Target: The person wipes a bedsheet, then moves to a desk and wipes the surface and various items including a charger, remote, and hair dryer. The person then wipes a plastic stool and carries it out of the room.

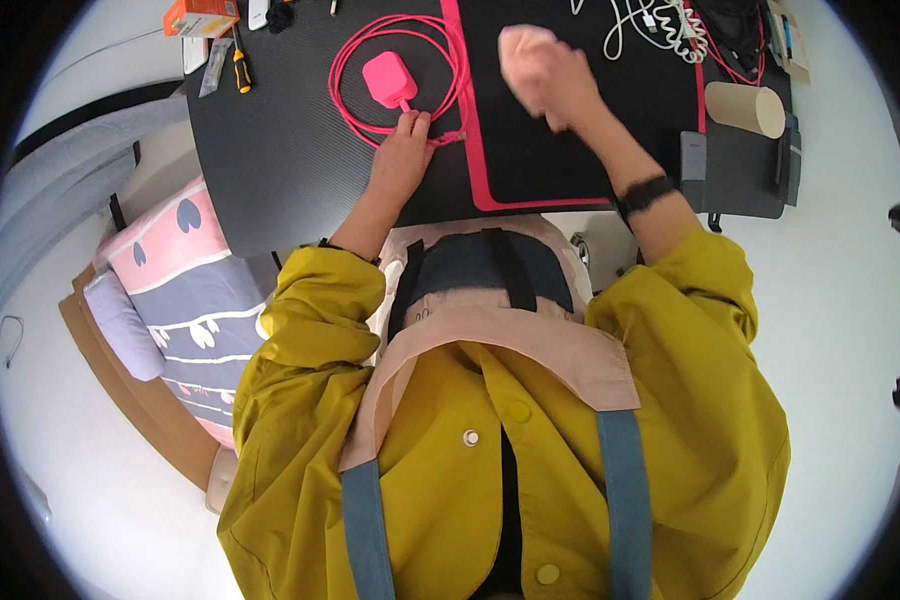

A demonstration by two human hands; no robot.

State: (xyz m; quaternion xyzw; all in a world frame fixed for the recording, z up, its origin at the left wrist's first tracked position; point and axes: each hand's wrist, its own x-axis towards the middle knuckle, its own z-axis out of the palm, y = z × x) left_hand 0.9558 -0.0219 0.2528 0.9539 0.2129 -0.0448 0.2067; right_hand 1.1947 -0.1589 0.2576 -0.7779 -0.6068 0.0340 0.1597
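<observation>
A bright pink square device (pixel 390 79), with rounded corners, lies on the dark desk inside a loosely coiled pink cable (pixel 335 82). At the device's lower end, my left hand (pixel 403 150) has its fingertips on the short stretch of cable; part of the coil passes under this hand. To the right, my right hand (pixel 570 82) holds a crumpled pale pink cloth (pixel 523 60) above a black desk mat with a pink border (pixel 480 180). Motion blurs the cloth and that hand's fingers.
A yellow-black screwdriver (pixel 241 71) and an orange box (pixel 201 18) lie at the desk's left. White coiled cables (pixel 690 41), a cream cylinder (pixel 742 109) and a grey box-shaped object (pixel 693 161) occupy the right. A bed (pixel 195 300) stands left of the desk.
</observation>
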